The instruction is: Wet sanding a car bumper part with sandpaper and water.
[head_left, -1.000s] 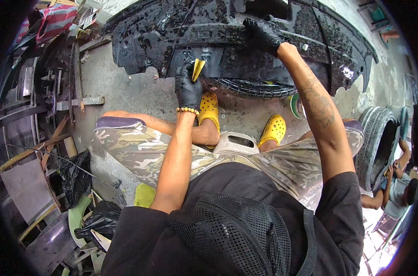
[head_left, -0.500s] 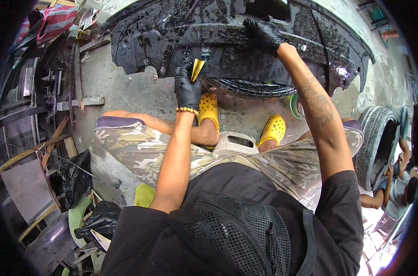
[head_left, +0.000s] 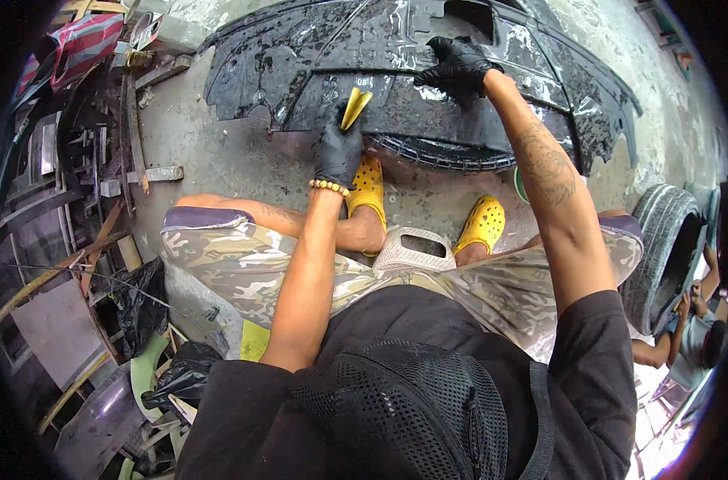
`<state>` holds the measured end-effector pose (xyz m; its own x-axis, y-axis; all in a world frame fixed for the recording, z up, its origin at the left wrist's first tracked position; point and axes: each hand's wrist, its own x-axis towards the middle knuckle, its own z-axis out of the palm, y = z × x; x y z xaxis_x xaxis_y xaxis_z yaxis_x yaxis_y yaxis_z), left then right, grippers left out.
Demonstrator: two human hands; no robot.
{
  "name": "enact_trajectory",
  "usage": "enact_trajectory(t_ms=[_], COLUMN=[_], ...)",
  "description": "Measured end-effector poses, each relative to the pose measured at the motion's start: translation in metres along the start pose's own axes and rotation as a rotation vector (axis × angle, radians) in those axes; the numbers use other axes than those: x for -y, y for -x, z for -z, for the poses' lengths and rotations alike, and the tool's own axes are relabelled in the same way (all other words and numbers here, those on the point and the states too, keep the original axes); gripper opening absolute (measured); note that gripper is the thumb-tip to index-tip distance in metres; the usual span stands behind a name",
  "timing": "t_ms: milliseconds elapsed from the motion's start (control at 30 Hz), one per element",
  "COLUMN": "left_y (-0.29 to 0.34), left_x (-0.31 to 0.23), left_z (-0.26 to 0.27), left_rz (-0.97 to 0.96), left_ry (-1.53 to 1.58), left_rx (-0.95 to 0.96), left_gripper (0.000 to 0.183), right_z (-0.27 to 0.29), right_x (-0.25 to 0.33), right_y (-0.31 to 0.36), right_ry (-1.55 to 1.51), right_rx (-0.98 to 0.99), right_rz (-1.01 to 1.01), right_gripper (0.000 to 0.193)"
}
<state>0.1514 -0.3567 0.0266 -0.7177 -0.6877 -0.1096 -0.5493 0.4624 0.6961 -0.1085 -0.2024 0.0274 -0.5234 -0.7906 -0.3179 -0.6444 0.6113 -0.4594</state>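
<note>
A large moulded black plastic panel, wet and shiny with dark specks, lies in front of me. Part of a tyre shows beneath its near edge. My left hand, in a black glove, is closed around a small folded yellow sheet at the panel's near edge; the sheet's exact kind is unclear. My right hand, also gloved in black, is over the far middle of the panel, beside a rectangular opening. Its fingers are apart and nothing shows in them. Whether it touches the surface is hard to tell.
A low beige plastic stool is between my legs, near my yellow clogs. A tyre stands at the right, with another person beyond it. Scrap parts and black bags crowd the left. A green-rimmed tub is partly hidden by my right arm.
The black panel has shifted and tilted, so its raised lettering no longer shows and its surface shines more. My left hand has moved slightly right with the yellow sheet. My right hand stays near the opening.
</note>
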Motion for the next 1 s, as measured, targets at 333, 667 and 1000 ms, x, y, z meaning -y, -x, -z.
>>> enact_trajectory(t_ms=[333,667,1000], left_y=[-0.036,-0.038,-0.040], left_x=[-0.024,-0.030,-0.015], left_z=[-0.025,-0.029,-0.039], left_rz=[-0.345,-0.495,-0.505], left_ry=[0.106,-0.004,0.130], left_rx=[0.118,-0.029,0.037], left_gripper=[0.027,0.028,0.023], right_z=[-0.030,-0.013,-0.014], right_x=[-0.001,0.010,0.011], right_y=[0.011,0.025,0.023], right_ry=[0.283,0.204,0.213], right_rx=[-0.382,-0.432,-0.431], right_rz=[0.063,0.114,0.105], right_gripper=[0.073,0.058,0.061])
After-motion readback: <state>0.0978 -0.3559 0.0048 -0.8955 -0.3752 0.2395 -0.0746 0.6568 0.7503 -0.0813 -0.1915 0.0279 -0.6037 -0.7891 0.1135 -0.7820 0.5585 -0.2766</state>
